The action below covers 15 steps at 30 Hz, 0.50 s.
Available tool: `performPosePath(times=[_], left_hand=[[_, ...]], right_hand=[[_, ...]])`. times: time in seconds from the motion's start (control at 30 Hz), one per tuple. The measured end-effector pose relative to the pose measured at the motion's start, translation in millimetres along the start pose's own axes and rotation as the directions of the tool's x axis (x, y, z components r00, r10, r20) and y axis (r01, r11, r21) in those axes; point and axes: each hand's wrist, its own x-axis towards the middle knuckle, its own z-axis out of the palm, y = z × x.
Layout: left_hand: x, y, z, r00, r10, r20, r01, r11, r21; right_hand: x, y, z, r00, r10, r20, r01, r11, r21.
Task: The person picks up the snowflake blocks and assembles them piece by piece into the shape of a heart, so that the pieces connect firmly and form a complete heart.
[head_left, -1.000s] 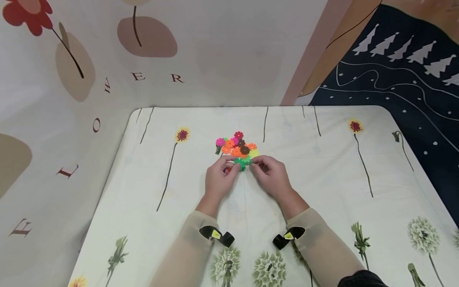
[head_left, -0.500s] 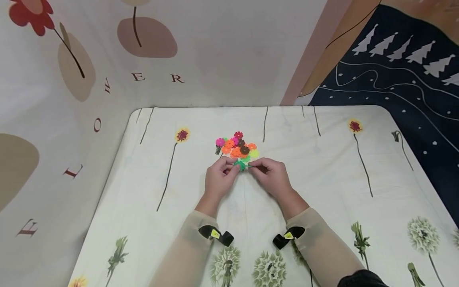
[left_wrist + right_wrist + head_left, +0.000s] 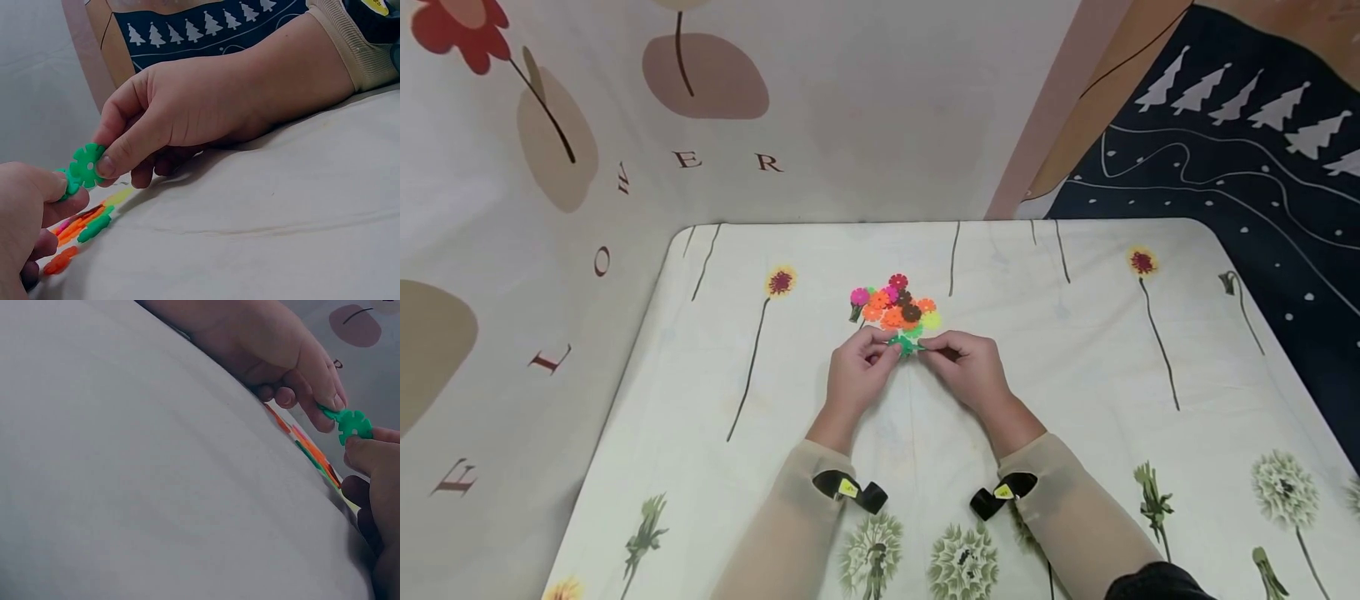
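Observation:
Two green notched plastic discs, shaped like flowers, meet edge to edge between my hands, just above the cloth. My left hand point(image 3: 859, 373) pinches one green disc point(image 3: 67, 185) between thumb and fingers. The other green disc point(image 3: 355, 427) is pinched by my right hand point(image 3: 972, 372), and it stands at an angle to the first. Whether their notches are locked together I cannot tell. Just beyond the hands lies a pile of loose discs point(image 3: 891, 317) in orange, pink, red, brown, yellow and green. In the left wrist view an orange disc point(image 3: 60, 260) lies beside my left fingers.
A white cloth point(image 3: 1060, 358) printed with flowers and stems covers the table. Behind it hangs a pale curtain point(image 3: 880, 167) with printed letters and shapes. A dark blue fabric point(image 3: 1240, 167) with white trees is at the right.
Both hands have stayed nearly in place. The right hand's green disc has turned, from lying flatter to nearly edge-on in the head view, and has come slightly nearer.

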Motion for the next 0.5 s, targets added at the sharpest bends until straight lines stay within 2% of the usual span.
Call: performPosePath(times=[0.23, 0.5], left_hand=[[-0.2, 0.7, -2.5, 1.000, 0.011, 0.012, -0.011, 1.000, -0.020], [0.0, 1.2, -4.4, 0.999, -0.004, 0.035, 0.005, 1.000, -0.013]], right_hand=[[0.0, 1.1, 0.1, 1.000, -0.010, 0.011, 0.010, 1.000, 0.023], [0.0, -0.7, -1.9, 0.999, -0.017, 0.029, 0.018, 0.999, -0.027]])
